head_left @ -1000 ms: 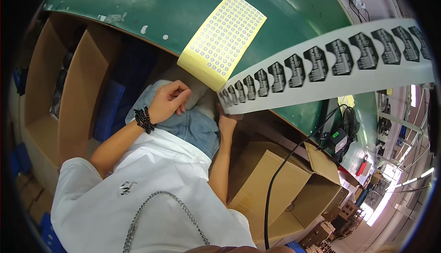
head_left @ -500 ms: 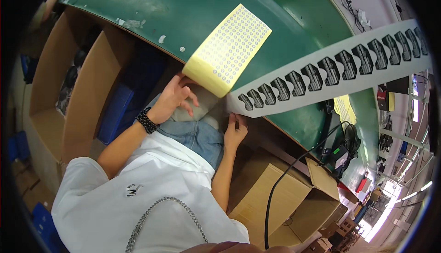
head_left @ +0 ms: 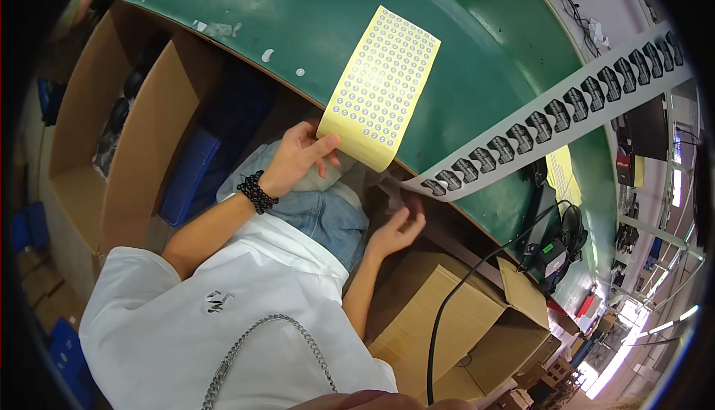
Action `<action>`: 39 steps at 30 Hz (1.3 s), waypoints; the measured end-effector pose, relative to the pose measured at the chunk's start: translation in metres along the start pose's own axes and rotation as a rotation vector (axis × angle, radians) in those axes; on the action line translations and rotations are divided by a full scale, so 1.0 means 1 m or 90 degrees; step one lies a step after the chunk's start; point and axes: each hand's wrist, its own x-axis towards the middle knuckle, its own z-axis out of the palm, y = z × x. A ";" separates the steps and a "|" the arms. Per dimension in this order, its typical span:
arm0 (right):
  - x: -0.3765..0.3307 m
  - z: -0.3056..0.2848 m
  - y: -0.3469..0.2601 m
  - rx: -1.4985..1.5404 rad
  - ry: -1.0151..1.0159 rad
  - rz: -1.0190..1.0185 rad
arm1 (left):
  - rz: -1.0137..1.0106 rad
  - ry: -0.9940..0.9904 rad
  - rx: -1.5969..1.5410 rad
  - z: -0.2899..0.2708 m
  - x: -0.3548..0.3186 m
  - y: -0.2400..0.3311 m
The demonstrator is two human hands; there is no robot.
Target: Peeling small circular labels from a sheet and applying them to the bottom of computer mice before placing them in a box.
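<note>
A yellow sheet of small round stickers (head_left: 383, 86) lies on the green table, its lower end curling over the front edge. My left hand (head_left: 298, 158) is closed at that end's left corner, a digit lying over the sheet and the other fingers bent beneath. To the right, a long white strip with a row of black label shapes (head_left: 555, 116) slants up from the table edge. Its lower tail bends down under the edge, partly hidden. My right hand (head_left: 395, 233) is just below that tail, its fingers curved and apart, one fingertip blurred; nothing shows in it.
The green table (head_left: 298, 15) carries a loose round sticker (head_left: 300, 72) and plastic scraps near its edge. A black device with a cable (head_left: 555, 250) sits at right. Cardboard boxes stand below on the right (head_left: 439, 306) and left (head_left: 141, 127), beside a blue bin (head_left: 190, 179).
My left hand has moved right onto the sheet's corner, and the sheet's curled end has flattened and shifted right. The strip has shifted right; my right hand has come away from it, lower, fingers opening.
</note>
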 end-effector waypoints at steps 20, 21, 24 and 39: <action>0.033 0.071 -0.155 -0.098 -0.286 -0.402 | 0.092 0.128 0.100 0.003 0.008 0.020; 0.034 0.071 -0.154 -0.134 -0.289 -0.420 | 0.092 0.131 0.108 0.001 0.008 0.019; 0.034 0.072 -0.153 -0.142 -0.295 -0.427 | 0.096 0.117 0.113 -0.003 0.009 0.013; 0.029 0.085 -0.140 -0.130 -0.235 -0.445 | 0.164 0.209 0.008 -0.024 -0.009 -0.023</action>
